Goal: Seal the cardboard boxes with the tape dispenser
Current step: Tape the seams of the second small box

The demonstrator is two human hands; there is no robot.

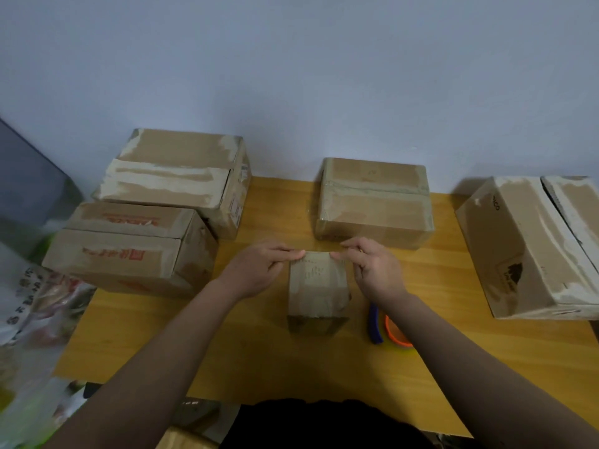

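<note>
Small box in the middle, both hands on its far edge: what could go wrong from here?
1. The left hand and right hand touch only the far top edge of the small box; pressing there might tip or slide it on the table.
2. The tape dispenser lies under the right forearm, so a pull back could knock it.

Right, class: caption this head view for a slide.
Both hands press tape on small box; dispenser lies beside it.
</note>
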